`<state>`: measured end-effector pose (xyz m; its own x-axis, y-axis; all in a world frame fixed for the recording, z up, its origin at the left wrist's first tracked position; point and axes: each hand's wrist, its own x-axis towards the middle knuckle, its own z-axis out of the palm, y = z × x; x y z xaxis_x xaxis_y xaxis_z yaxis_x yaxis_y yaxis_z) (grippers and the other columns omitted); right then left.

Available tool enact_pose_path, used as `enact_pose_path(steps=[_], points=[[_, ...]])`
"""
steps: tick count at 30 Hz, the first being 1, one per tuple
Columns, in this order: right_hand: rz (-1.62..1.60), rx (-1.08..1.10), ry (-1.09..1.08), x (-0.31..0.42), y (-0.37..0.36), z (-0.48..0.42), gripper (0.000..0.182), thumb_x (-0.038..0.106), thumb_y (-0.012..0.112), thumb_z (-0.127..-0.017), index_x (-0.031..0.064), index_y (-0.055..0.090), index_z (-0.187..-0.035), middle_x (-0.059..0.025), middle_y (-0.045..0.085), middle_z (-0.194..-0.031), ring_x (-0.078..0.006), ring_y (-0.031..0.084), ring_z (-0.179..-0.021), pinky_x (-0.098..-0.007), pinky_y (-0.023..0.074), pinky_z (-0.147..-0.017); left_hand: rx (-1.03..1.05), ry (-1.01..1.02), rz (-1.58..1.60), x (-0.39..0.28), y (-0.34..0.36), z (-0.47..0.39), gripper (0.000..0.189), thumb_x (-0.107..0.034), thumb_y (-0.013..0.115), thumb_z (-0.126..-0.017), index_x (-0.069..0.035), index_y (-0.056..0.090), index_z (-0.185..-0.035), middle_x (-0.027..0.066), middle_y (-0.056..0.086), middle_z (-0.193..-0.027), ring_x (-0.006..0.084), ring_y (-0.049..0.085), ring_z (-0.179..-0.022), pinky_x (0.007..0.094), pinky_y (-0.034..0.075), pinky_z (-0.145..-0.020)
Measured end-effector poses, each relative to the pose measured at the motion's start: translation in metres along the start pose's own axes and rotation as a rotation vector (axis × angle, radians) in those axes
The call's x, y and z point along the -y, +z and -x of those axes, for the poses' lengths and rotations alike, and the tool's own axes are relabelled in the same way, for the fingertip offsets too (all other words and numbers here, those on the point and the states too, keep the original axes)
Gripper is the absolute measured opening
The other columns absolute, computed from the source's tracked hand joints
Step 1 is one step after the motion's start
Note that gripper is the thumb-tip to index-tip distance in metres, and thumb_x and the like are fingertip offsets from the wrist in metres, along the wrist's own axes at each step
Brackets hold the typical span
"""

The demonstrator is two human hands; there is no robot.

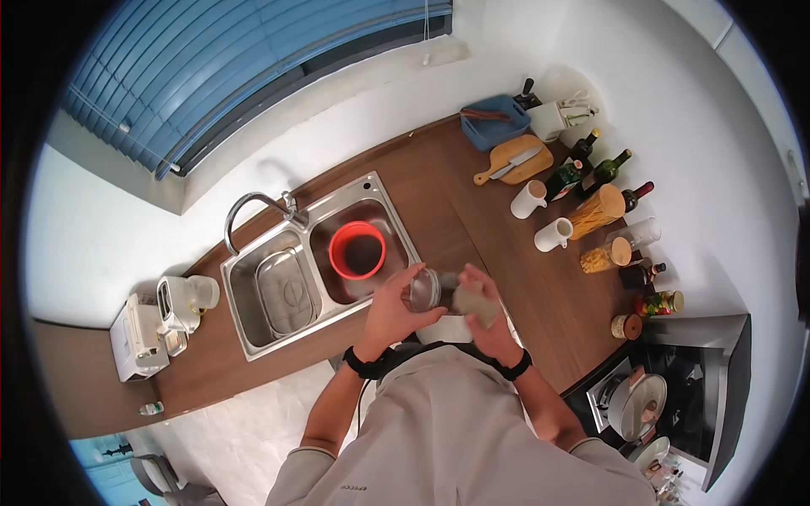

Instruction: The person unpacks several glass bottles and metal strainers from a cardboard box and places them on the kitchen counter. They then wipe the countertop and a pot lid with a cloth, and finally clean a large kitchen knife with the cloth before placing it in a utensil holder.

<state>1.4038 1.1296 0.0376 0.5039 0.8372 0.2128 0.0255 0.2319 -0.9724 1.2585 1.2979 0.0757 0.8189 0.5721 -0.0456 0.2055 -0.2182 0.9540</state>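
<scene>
My left hand (387, 316) grips a clear glass jar or cup (425, 291), tilted over the counter's front edge close to the sink's right corner. Beside it my right hand (497, 335) holds a pale beige piece (476, 305), perhaps a cloth or sponge; it is blurred by motion. Both hands are near my body, with a small gap between the glass and the beige piece. A red plastic bucket (339, 235) stands in the right basin of the stainless steel double sink (400, 222), and its inside looks dark.
A metal basket (259, 278) sits in the left basin under the curved faucet (237, 209). To the right stand white ceramic jugs (529, 203), a pasta jar (591, 212) and several bottles. A knife (519, 161) lies on a wooden cutting board (541, 152). A lidded pan (636, 408) occupies the stove.
</scene>
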Motion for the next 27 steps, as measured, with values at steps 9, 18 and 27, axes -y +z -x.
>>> enact_pose_path(steps=[9, 18, 27], points=[[0.062, -0.153, 0.529, -0.026, -0.007, -0.008, 0.053, 0.039, 0.063, -0.105, -0.0015, 0.057, -0.139, -0.0120, 0.068, -0.131, -0.0255, 0.065, -0.119, -0.0376, 0.0504, -0.105, 0.380, 0.357, -0.328, -0.012, -0.007, -0.012, 0.073, -0.016, 0.089, -0.068, -0.008, 0.061, -0.136, 0.0157, 0.062, -0.137, 0.0368, 0.065, -0.120, 0.0409, 0.055, -0.098], [-0.663, -0.164, 0.466, -0.025, -0.062, 0.062, 0.055, 0.041, 0.068, -0.100, 0.0055, 0.057, -0.140, -0.0120, 0.066, -0.132, -0.0277, 0.067, -0.117, -0.0394, 0.0574, -0.098, 0.497, 0.515, -0.173, -0.008, 0.053, -0.031, 0.079, -0.021, 0.096, -0.066, -0.004, 0.061, -0.135, 0.0196, 0.060, -0.140, 0.0370, 0.062, -0.125, 0.0445, 0.055, -0.101], [-1.052, -0.401, 0.306, -0.115, -0.133, 0.142, 0.053, 0.051, 0.052, -0.105, 0.0141, 0.054, -0.143, -0.0125, 0.067, -0.130, -0.0320, 0.069, -0.115, -0.0490, 0.0599, -0.096, 0.574, 0.680, -0.291, -0.027, 0.185, -0.069, 0.076, -0.021, 0.093, -0.071, -0.006, 0.059, -0.138, 0.0206, 0.058, -0.141, 0.0396, 0.061, -0.125, 0.0455, 0.054, -0.102]])
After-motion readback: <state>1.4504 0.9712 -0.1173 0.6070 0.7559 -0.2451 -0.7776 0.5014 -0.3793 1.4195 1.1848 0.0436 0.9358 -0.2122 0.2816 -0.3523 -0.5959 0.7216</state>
